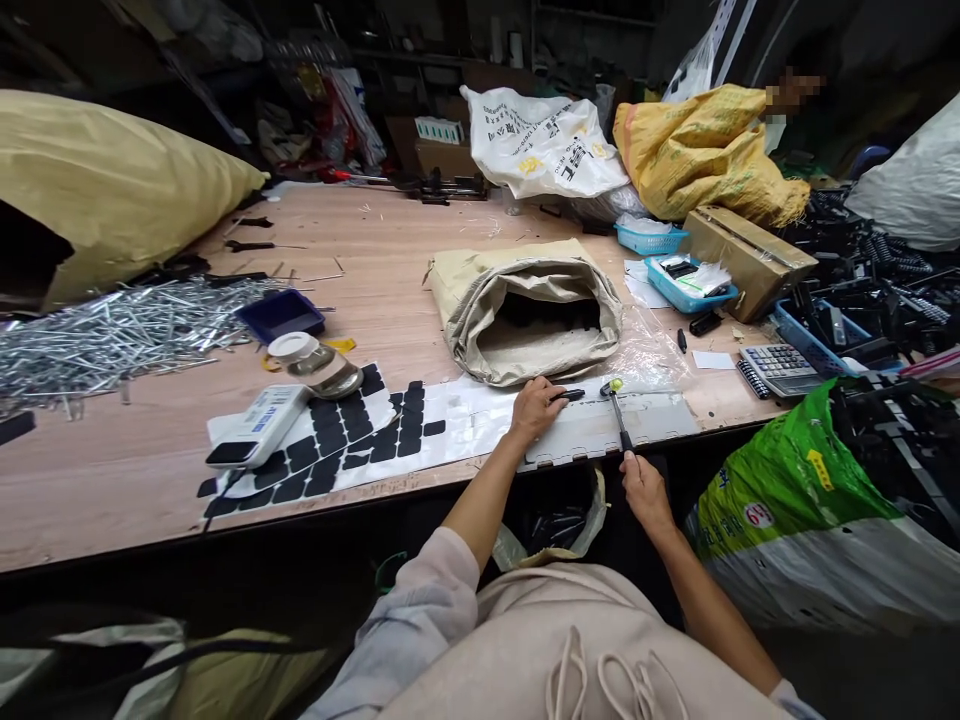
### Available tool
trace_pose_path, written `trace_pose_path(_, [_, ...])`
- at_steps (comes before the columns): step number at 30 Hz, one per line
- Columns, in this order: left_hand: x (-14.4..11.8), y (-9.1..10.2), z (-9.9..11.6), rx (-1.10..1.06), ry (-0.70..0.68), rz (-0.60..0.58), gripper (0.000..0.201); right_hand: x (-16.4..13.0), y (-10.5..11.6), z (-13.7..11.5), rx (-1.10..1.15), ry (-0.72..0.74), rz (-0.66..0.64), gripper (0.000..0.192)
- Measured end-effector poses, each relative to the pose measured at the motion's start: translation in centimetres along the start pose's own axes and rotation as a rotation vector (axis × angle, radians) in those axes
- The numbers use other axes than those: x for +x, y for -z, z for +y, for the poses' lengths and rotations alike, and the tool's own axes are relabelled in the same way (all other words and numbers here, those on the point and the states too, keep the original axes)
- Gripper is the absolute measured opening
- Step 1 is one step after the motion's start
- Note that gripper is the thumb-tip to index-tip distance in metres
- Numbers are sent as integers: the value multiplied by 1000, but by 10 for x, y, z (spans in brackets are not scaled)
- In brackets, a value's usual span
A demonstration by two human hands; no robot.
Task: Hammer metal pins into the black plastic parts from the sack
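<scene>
My left hand (pixel 534 408) is closed on a small black part (pixel 571 395), pinched low over the pale board (pixel 645 418) at the table's front edge. Wrapped round the dark handle of a small hammer (pixel 621 420) is my right hand (pixel 646 492). The hammer's yellowish head rests on or just above the board, a little right of the black part. Behind my left hand lies an open beige sack (pixel 540 350), its mouth facing me and its inside dark. Below the edge, between my arms, hangs an open bag (pixel 559 525) with dark pieces in it.
At left lie a heap of metal rods (pixel 150 325), a dark blue tray (pixel 283 315), a glass jar (pixel 319 365), a white device (pixel 262 425) and black adhesive pads (pixel 330 430). Blue baskets (pixel 690 290), a calculator (pixel 780 368) and a full green-white sack (pixel 780 480) stand at right.
</scene>
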State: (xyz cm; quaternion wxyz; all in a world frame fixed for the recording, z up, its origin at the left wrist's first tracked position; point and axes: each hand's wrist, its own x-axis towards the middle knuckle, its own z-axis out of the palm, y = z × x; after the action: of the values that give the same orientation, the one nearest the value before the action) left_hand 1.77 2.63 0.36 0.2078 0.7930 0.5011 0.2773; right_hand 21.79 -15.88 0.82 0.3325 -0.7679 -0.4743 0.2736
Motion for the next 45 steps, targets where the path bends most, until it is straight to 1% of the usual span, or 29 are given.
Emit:
trace_pose_path(5, [-1,-2,-2,-14,13,-4,23,-1,-4,-16,-14,70,-11,58])
trace_pose_path(7, [-1,-3,-2,-19,16,-8,23,-1,-7,-21,-33,94,5,57])
trace_pose_path(10, [0,-3,-2,-29,17,-10,23,0,-12,-23,-59,118,25,55])
trace_pose_path(14, [0,-3,-2,-43,20,2,22,0,-15,-22,-92,109,-12,52])
trace_pose_path(17, [-1,-3,-1,-50,21,0,23,0,-15,-26,-90,102,-12,53])
trace_pose_path(20, [-1,-2,0,-49,17,-5,23,-2,-15,-31,-87,132,-13,53])
trace_pose_path(23, [0,-1,0,-43,30,-5,23,-4,-20,-33,-87,154,-51,51])
trace_pose_path(27, [0,-2,0,-53,51,-2,23,-4,-21,-32,-86,134,-74,51])
trace_pose_path(30, [-1,-1,1,-65,57,0,22,0,-16,-27,-87,97,-45,53])
trace_pose_path(33, [-1,1,2,-66,56,-19,22,6,-12,-19,-120,48,-16,51])
trace_pose_path(36, [0,4,1,-71,41,-32,23,11,-12,-11,-156,8,2,47])
trace_pose_path(39, [-1,9,4,-91,-2,-16,21,14,-15,-7,-168,6,23,46])
trace_pose_path(41, [-10,14,10,-126,-51,18,21,15,-16,-6,-158,21,32,47])
trace_pose_path(42, [-18,16,15,-147,-83,40,21,15,-17,-6,-151,30,34,48])
trace_pose_path(43, [-30,18,19,-165,-120,59,21,15,-17,-7,-146,37,32,49])
trace_pose_path(45, [-61,22,27,-178,-193,65,23,16,-16,-7,-136,49,22,49])
